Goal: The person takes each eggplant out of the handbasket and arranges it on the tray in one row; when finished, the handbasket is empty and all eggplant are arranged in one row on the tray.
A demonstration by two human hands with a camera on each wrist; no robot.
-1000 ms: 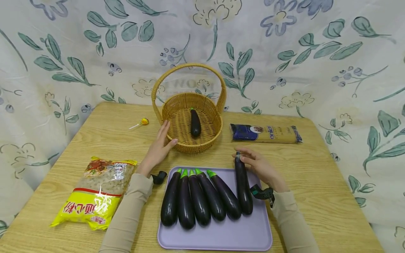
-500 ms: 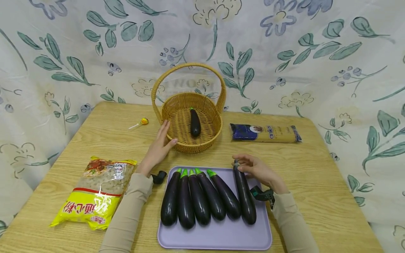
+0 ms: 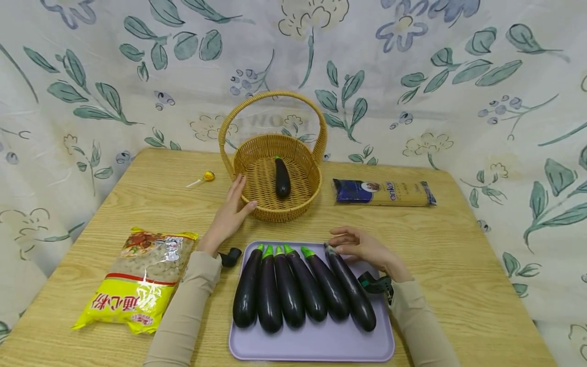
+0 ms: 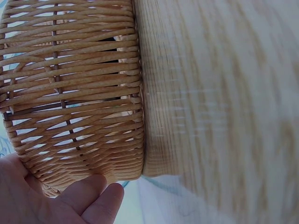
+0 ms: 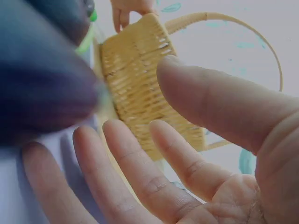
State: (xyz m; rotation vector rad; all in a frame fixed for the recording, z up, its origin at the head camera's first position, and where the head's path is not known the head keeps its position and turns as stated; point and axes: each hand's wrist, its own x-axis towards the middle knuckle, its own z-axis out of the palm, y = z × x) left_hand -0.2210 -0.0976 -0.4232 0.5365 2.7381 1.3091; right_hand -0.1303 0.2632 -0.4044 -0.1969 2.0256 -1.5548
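Observation:
My left hand (image 3: pixel 231 214) rests with extended fingers against the left front of a wicker basket (image 3: pixel 285 214). One small eggplant (image 3: pixel 283 181) lies inside it. In the left wrist view, fingertips (image 4: pixel 105 205) touch the woven side. My right hand (image 3: pixel 367 248) is at the stem end of the rightmost eggplant (image 3: pixel 350 288), on a lilac tray (image 3: pixel 312 347). The right wrist view shows its thumb and fingers spread apart, with the blurred eggplant (image 5: pixel 42 88) beside the fingertips and nothing gripped. Several more eggplants (image 3: pixel 289 293) with green caps lie side by side on the tray.
A bag of pasta (image 3: pixel 142 280) lies on the left of the wooden table (image 3: pixel 458 285). Behind it is a lollipop (image 3: pixel 208 176). A packet of spaghetti (image 3: pixel 385 192) lies right of the basket. A floral cloth (image 3: pixel 390 76) hangs behind the table.
The rightmost eggplant has come down onto the tray, its stem end swinging left toward the row. My right hand has moved left and loosened from it. The left hand stays at the basket.

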